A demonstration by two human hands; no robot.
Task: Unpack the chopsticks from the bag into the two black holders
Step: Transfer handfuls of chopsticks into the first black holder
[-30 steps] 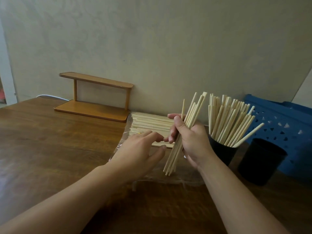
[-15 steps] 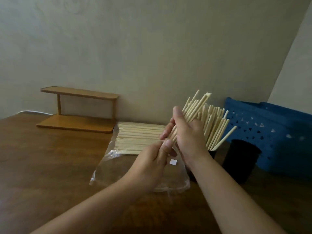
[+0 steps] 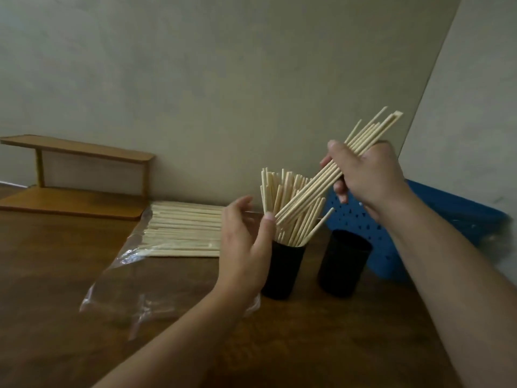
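Observation:
My right hand (image 3: 366, 175) grips a bundle of pale chopsticks (image 3: 321, 183), held slanting with the lower tips over the left black holder (image 3: 282, 273). That holder is packed with upright chopsticks (image 3: 282, 197). My left hand (image 3: 246, 247) is raised with fingers relaxed, its thumb tip touching the lower tips of the bundle, and it hides part of the left holder. The right black holder (image 3: 344, 267) stands beside it with nothing showing above its rim. A clear plastic bag (image 3: 134, 278) lies flat on the table with a layer of chopsticks (image 3: 181, 231) in its far end.
A blue perforated basket (image 3: 436, 219) stands right behind the holders against the wall. A low wooden two-tier shelf (image 3: 75, 186) sits at the back left. The brown wooden table (image 3: 56, 275) runs to the wall.
My right hand has carried the bundle up and to the right, from over the bag to above the left holder. My left hand has let go of the bundle's lower end and opened.

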